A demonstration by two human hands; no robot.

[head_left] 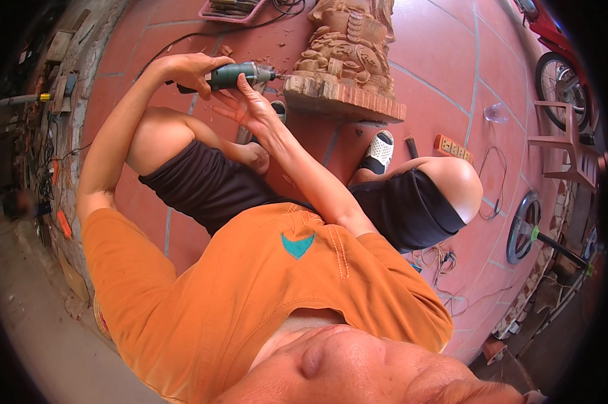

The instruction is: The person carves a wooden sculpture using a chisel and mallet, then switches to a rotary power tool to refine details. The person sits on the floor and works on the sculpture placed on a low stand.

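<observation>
A green and black die grinder (231,75) lies level in front of me, its thin bit pointing right at the wooden base of a carved statue (351,60). My left hand (191,71) is wrapped round the rear of the tool. Just below its body is my right hand (248,109), palm turned up and fingers spread, with the thumb overlapping the tool's near side. The bit's tip is close to the edge of the base; I cannot tell whether it touches. A dark cord (176,42) runs over the floor behind my left hand.
A pink tray (231,12) of tools stands at the far left, with wood chips nearby. On the right are a power strip (453,148), a clear cup (495,113), a plastic chair (566,141), a motorbike wheel (559,89) and a round black-rimmed stand (523,227). Loose wires (445,259) lie beside my right knee.
</observation>
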